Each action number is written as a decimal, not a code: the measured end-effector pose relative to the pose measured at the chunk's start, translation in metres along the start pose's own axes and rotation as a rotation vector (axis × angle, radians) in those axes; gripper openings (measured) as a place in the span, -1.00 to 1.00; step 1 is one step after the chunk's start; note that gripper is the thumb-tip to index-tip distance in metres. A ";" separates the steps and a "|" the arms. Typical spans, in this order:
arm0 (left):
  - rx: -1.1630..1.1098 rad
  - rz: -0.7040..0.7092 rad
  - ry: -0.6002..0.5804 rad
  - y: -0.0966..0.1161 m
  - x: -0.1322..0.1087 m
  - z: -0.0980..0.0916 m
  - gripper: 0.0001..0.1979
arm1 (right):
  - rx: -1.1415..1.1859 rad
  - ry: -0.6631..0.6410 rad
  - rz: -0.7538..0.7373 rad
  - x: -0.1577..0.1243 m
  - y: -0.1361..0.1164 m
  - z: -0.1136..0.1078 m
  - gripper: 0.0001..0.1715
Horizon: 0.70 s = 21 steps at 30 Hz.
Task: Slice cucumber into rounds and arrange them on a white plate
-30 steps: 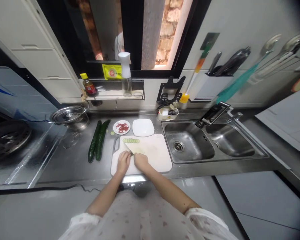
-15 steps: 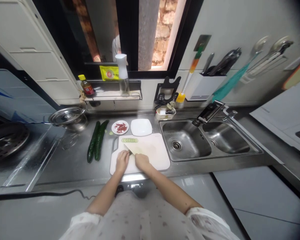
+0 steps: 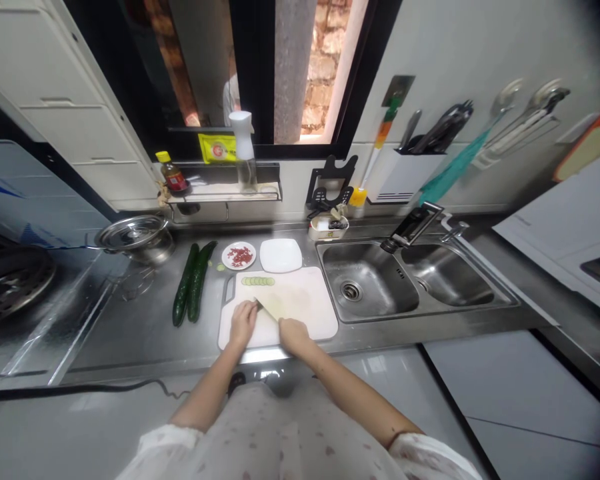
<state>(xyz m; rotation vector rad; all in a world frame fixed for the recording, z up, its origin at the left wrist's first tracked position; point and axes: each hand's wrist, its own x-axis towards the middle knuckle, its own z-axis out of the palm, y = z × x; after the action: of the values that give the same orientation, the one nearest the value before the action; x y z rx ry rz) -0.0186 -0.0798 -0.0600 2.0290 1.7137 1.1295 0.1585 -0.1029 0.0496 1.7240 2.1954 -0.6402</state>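
My left hand rests on the left half of the white cutting board, fingers curled round a small dark-green piece, apparently cucumber, mostly hidden by the fingers. In my right hand is the handle of a kitchen knife. Its blade slants up and left across the board, the tip close to my left fingertips. A row of thin cucumber slices lies near the board's far left corner. Two whole cucumbers lie side by side on the counter, left of the board.
Behind the board stand a plate of chopped red bits and a white square plate. A double sink with a black faucet is on the right. A lidded steel pot sits at the left, and a shelf holds bottles.
My right hand has drawn back slightly to the right with the knife, and more of the blade shows flat. My left hand has barely moved.
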 end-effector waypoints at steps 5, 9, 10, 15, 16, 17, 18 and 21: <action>-0.022 -0.018 -0.020 0.005 0.004 -0.006 -0.78 | -0.001 -0.017 0.027 -0.008 0.008 0.005 -0.64; -0.030 -0.041 -0.045 0.007 0.008 -0.011 -0.78 | 0.017 -0.021 0.029 -0.014 0.018 0.005 -0.64; -0.030 -0.053 -0.050 0.007 0.009 -0.012 -0.78 | 0.028 -0.016 0.022 -0.015 0.020 0.005 -0.65; -0.032 -0.117 -0.044 0.006 0.014 -0.015 -0.78 | 0.059 0.027 -0.001 -0.022 0.036 0.001 -0.66; -0.037 -0.126 -0.036 0.006 0.014 -0.015 -0.78 | 0.053 0.039 0.011 -0.024 0.038 0.000 -0.65; -0.042 -0.135 -0.027 0.005 0.014 -0.015 -0.78 | 0.045 0.054 0.027 -0.025 0.041 -0.001 -0.64; -0.047 -0.144 -0.018 0.005 0.014 -0.015 -0.78 | 0.037 0.069 0.046 -0.026 0.043 -0.002 -0.64; -0.066 -0.182 0.007 0.003 0.014 -0.015 -0.77 | 0.030 0.109 0.111 -0.029 0.049 -0.007 -0.64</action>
<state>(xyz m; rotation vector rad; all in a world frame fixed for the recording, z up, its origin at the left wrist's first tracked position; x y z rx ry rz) -0.0265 -0.0719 -0.0425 1.7912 1.7973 1.1186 0.2137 -0.1143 0.0606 1.9232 2.1523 -0.5668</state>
